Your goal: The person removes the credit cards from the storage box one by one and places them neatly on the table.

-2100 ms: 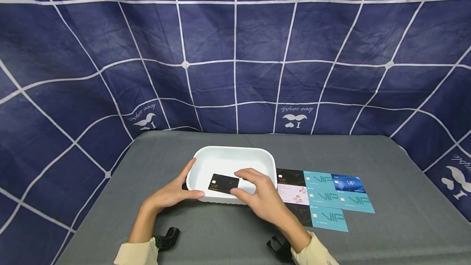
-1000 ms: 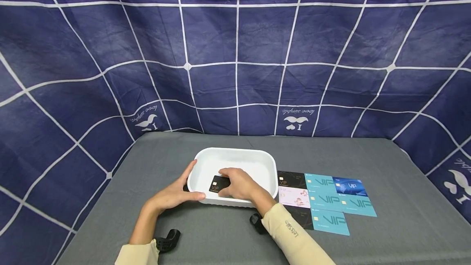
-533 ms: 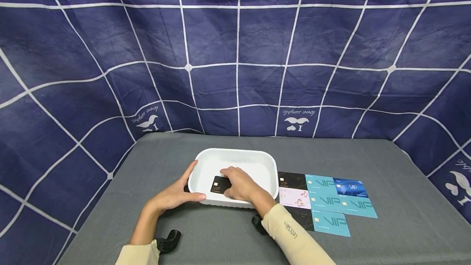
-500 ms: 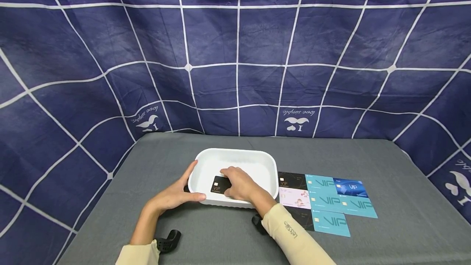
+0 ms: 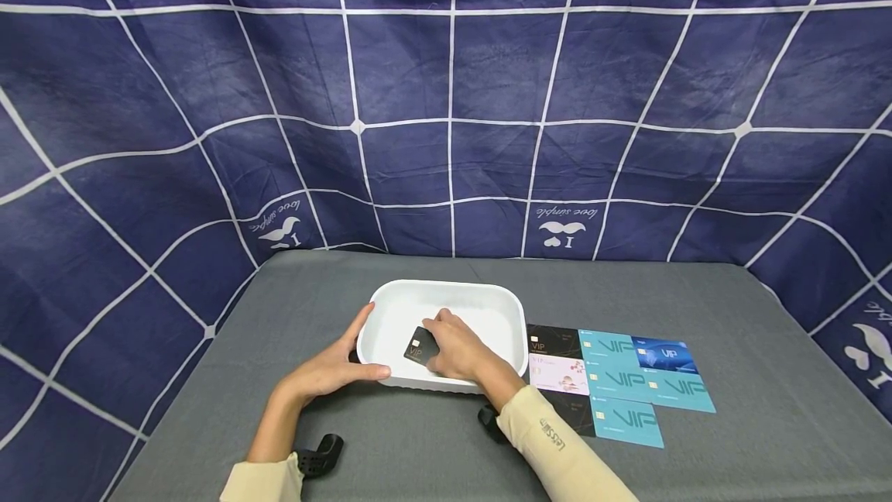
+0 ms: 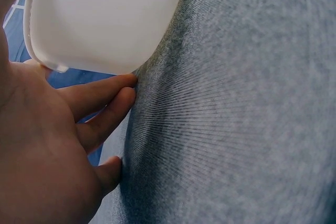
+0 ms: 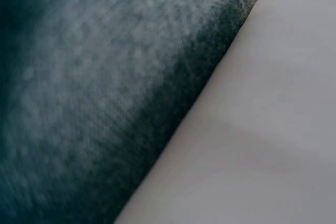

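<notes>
A white plastic tray [image 5: 488,308] stands on the grey cloth. My left hand [image 5: 324,370] holds its left end, thumb at the front corner and index finger at the back corner. The left wrist view shows other fingers of the left hand [image 6: 47,140] under the tray's outer wall [image 6: 105,19], their tips at the cloth. Inside the tray, my right hand [image 5: 456,347] pinches a black VIP card [image 5: 420,346] between thumb and fingers. That card is tilted, its right part hidden by the hand. The right wrist view has only the tray's outer wall [image 7: 273,129] and cloth.
Right of the tray, several cards lie edge to edge: black cards [image 5: 554,340], a pink card [image 5: 557,375], teal cards [image 5: 627,418] and a blue card [image 5: 664,354]. Grey cloth [image 5: 313,277] covers the table. A blue checked curtain [image 5: 488,161] rises behind it.
The right hand has reached left over the black card and taken hold of it. In the last half second the card has tilted and turned. The left hand and tray have stayed put.
</notes>
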{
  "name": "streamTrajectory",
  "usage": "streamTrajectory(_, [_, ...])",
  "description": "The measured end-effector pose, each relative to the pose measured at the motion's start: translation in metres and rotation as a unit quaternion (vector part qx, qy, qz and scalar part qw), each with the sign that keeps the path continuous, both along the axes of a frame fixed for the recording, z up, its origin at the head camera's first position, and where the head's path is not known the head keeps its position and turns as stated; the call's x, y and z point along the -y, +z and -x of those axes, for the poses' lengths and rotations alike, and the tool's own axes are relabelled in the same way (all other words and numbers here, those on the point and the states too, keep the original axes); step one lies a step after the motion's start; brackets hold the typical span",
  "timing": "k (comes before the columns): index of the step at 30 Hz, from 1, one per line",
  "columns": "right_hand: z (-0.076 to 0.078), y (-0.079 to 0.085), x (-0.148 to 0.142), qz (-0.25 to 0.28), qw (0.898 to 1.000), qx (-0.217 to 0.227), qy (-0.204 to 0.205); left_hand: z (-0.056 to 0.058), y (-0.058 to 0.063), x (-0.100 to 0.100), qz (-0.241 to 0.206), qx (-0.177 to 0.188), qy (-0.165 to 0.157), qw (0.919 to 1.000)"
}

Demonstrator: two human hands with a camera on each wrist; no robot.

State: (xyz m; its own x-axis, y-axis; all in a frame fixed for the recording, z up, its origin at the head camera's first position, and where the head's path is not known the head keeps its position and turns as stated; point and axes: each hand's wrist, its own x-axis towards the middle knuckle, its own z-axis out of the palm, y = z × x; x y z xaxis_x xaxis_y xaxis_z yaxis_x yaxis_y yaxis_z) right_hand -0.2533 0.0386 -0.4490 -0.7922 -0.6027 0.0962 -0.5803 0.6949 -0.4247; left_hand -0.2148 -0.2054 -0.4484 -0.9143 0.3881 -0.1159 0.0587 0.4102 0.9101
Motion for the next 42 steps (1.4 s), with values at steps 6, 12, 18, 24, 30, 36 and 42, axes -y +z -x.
streamTrajectory(6, [0.0008, -0.0007, 0.0, -0.007, 1.0, 0.006, -0.001, 0.0003, -0.0011, 0.0001, 0.004, -0.002, 0.0, 1.0])
streamTrajectory(12, [0.0002, 0.0014, 0.0, -0.011, 1.0, 0.018, -0.007, 0.0004, -0.0008, -0.0001, 0.003, -0.001, 0.001, 1.0])
streamTrajectory(18, [0.0, 0.0017, -0.0002, -0.012, 1.0, 0.009, 0.0, 0.001, -0.0016, 0.0002, -0.001, 0.002, 0.0, 1.0])
streamTrajectory(24, [-0.0009, 0.0011, -0.0009, -0.017, 1.0, 0.002, 0.009, 0.0009, -0.0018, 0.0003, -0.002, 0.003, -0.002, 1.0])
streamTrajectory(30, [-0.002, 0.0013, -0.0008, -0.016, 1.0, 0.024, 0.007, 0.0007, -0.0009, 0.0005, 0.0, 0.001, -0.003, 1.0])
streamTrajectory(36, [-0.0014, 0.0009, -0.0002, -0.015, 0.999, 0.042, 0.004, 0.0002, -0.0007, 0.0001, -0.002, -0.001, -0.002, 1.0])
streamTrajectory(42, [-0.002, 0.0001, -0.001, 0.0, 1.0, 0.028, 0.005, 0.0007, -0.0017, 0.0002, -0.002, 0.001, 0.0, 1.0])
